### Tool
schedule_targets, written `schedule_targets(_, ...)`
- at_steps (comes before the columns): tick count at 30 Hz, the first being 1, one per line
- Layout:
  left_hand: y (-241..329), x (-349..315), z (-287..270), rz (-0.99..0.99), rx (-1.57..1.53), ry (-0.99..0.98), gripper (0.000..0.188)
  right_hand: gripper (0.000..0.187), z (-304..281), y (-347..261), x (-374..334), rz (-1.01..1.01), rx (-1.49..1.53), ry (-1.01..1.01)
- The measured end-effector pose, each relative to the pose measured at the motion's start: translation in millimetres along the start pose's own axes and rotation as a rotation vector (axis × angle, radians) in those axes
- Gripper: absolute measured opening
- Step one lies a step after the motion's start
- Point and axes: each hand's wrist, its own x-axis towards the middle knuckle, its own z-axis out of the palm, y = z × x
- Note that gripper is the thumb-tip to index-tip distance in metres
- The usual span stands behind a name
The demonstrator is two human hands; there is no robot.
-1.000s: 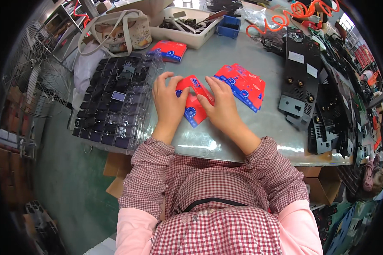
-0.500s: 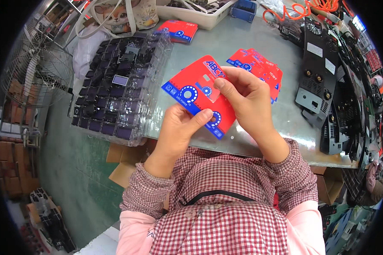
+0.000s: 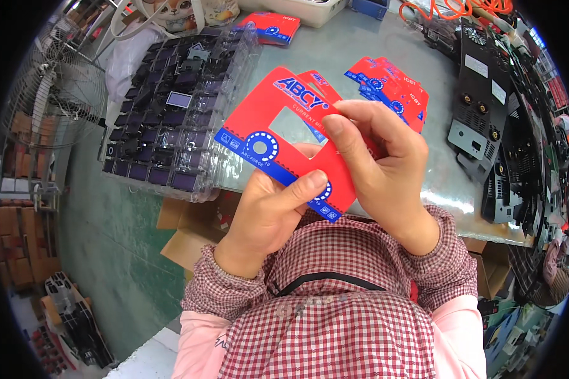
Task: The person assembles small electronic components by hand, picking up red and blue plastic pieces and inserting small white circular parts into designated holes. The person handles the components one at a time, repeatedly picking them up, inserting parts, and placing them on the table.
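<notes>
A red and blue panel overlay sheet (image 3: 292,165) with a rectangular window and round dial cut-outs is held tilted above the table's front edge. My left hand (image 3: 259,211) pinches its lower blue edge, thumb on top and fingers underneath, partly seen through the window. My right hand (image 3: 389,167) grips the right side between thumb and bent fingers. Behind the front sheet, a second red sheet (image 3: 320,81) sticks out at the top and shows through the window. Several similar sheets (image 3: 392,82) lie fanned on the table beyond my right hand.
Left on the grey table (image 3: 341,47) stands a clear plastic tray (image 3: 218,161) of dark display modules. More red sheets (image 3: 273,26) lie farther back. Black machine panels (image 3: 474,107) line the right side, near a coiled orange hose (image 3: 423,11). A wire fan (image 3: 57,95) stands at left.
The front sheet has shifted left and up against the sheet behind it, so its window now shows larger. My right hand has moved slightly right and down. The view has shifted a little.
</notes>
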Motion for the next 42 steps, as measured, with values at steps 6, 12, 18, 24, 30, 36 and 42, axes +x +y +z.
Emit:
schedule_targets(6, 0.5, -5.8, 1.2, 0.027, -0.086, -0.081, 0.028, 0.013, 5.1, -9.1, -2.6, -0.031, 0.031, 0.004)
schedule_targets(12, -0.9, -9.8, 2.5, 0.072, -0.082, -0.034, 0.026, 0.015, 4.6, -15.6, -2.6, -0.132, -0.022, 0.038)
schedule_targets(18, 1.1, -14.7, 7.8, 0.216, 0.004, 0.047, 0.025, 0.033, -16.9, -15.5, -11.1, -0.576, -0.463, -0.045)
schedule_targets(24, -7.7, -16.0, 5.9, 0.375, 0.23, 0.071, 0.023, 0.036, -12.4, -9.7, -16.9, -0.64, -0.464, -0.02)
schedule_targets(30, -12.0, -16.2, 8.7, 0.425, 0.25, 0.099, 0.022, 0.025, -2.3, -12.0, -18.7, -0.557, -0.428, 0.006)
schedule_targets(36, -14.3, -18.4, 12.3, 0.373, 0.141, 0.067, 0.022, 0.021, 1.7, 2.9, -20.7, -0.553, -0.255, 0.019)
schedule_targets(42, -15.1, -18.9, 16.6, 0.386, 0.137, 0.059, 0.022, 0.018, 2.5, 5.4, -23.4, -0.512, -0.159, 0.03)
